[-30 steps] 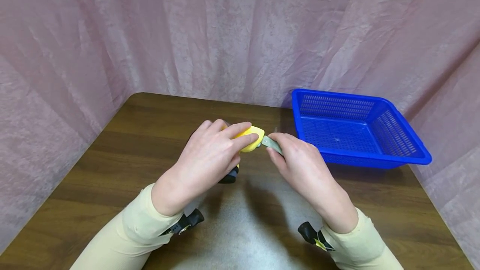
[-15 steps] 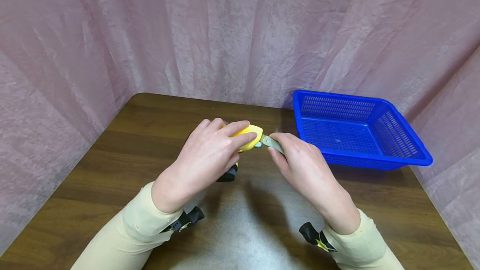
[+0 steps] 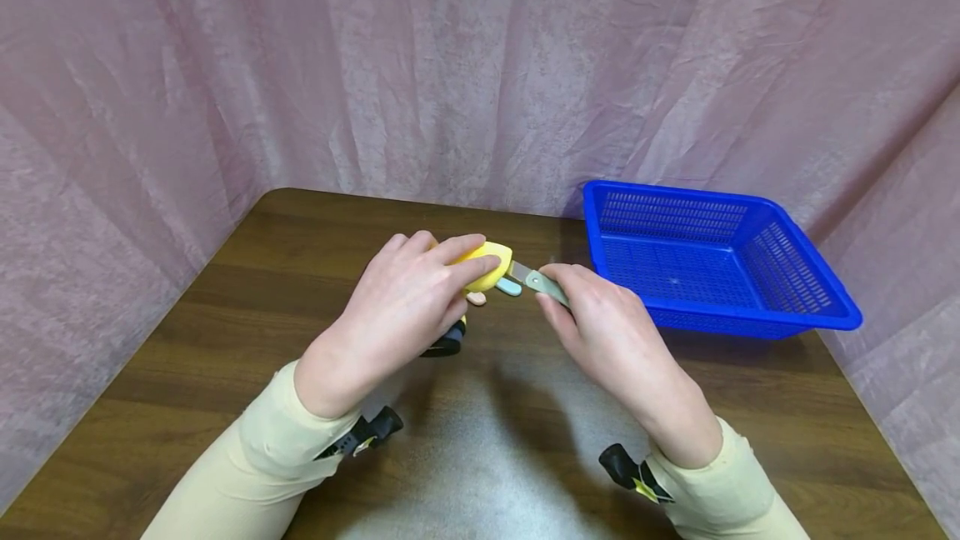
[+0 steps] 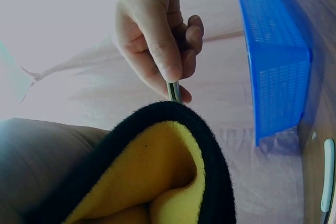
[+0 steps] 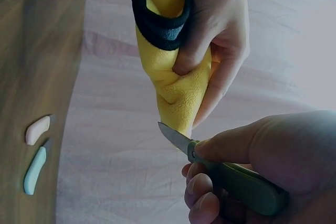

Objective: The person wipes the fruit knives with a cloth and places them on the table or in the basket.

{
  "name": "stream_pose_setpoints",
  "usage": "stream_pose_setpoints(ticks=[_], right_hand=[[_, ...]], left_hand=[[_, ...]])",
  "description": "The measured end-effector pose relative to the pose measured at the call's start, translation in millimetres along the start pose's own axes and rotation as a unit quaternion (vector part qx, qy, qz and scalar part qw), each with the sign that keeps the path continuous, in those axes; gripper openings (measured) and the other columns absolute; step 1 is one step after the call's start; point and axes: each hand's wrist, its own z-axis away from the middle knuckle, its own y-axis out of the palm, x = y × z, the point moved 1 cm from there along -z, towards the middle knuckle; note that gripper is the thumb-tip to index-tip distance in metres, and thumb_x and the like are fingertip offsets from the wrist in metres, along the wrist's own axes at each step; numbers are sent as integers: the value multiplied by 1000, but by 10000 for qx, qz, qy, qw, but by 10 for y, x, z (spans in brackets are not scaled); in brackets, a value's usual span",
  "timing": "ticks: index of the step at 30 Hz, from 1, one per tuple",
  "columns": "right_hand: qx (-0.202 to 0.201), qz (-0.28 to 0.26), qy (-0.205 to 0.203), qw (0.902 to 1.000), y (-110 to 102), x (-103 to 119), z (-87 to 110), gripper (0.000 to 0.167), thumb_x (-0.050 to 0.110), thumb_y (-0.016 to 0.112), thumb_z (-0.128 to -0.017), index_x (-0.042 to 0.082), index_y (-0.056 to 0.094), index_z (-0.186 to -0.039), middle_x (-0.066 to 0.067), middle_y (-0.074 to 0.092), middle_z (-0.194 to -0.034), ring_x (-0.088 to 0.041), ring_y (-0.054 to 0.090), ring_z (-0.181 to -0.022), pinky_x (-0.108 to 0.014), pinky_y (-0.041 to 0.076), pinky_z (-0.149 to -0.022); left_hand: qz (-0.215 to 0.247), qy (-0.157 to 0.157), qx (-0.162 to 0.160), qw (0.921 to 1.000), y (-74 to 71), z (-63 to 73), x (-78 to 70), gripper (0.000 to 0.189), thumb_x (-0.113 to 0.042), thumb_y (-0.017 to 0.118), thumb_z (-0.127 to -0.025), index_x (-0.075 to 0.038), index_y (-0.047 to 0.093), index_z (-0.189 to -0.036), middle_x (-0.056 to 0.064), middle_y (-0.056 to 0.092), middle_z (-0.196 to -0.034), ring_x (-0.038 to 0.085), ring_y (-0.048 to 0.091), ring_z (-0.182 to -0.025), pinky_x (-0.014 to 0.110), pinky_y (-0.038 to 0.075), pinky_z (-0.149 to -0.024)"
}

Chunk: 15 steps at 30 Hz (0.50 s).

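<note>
My left hand [image 3: 397, 307] grips a yellow cloth [image 3: 491, 263] with black edging, bunched over its fingers. The right hand [image 3: 611, 319] holds a green folding knife [image 3: 547, 285], its short blade out. In the right wrist view the blade [image 5: 175, 136] points up at the lower end of the cloth [image 5: 181, 90]; whether they touch I cannot tell. Below the cloth, on the table, lie a pale blue knife [image 3: 509, 287] and a pink knife [image 3: 476, 298], both partly covered in the head view. The right wrist view shows short dark blade ends on both.
A blue perforated plastic basket [image 3: 697, 315] stands at the right rear of the brown wooden table [image 3: 247, 273]. Pink curtains [image 3: 450, 65] hang behind and at the sides. A black camera sits on each wrist.
My left hand has moved left and slightly back with the cloth, so more of the blade shows. The pale blue and pink knives have come into fuller view. The right hand barely moved.
</note>
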Motion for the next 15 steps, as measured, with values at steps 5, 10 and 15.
stream_pose_setpoints(ticks=[5,10,15], right_hand=[[-2,-20,10,10000,-5,0,4,19,12,73,-106,6,75,-124,-6,76,-105,-26,71,-87,-52,59,-77],[1,2,32,10000,-17,-2,8,20,12,73,-106,6,75,-125,-7,76,-107,-26,71,-88,-52,59,-78],[-29,6,27,10000,-31,-5,9,20,12,72,-106,6,75,-125,-6,75,-107,-26,70,-89,-52,59,-78]], left_hand=[[-5,-86,-25,10000,4,-1,25,45,-32,92,-91,-22,79,-134,4,74,-141,31,66,-85,41,51,-75],[-47,-169,21,9998,-6,-1,60,47,-20,91,-89,-22,79,-134,4,74,-142,31,65,-85,41,49,-73],[-84,-212,49,9997,-10,-4,100,51,-6,83,-87,-21,79,-135,5,73,-143,33,66,-88,42,50,-73]])
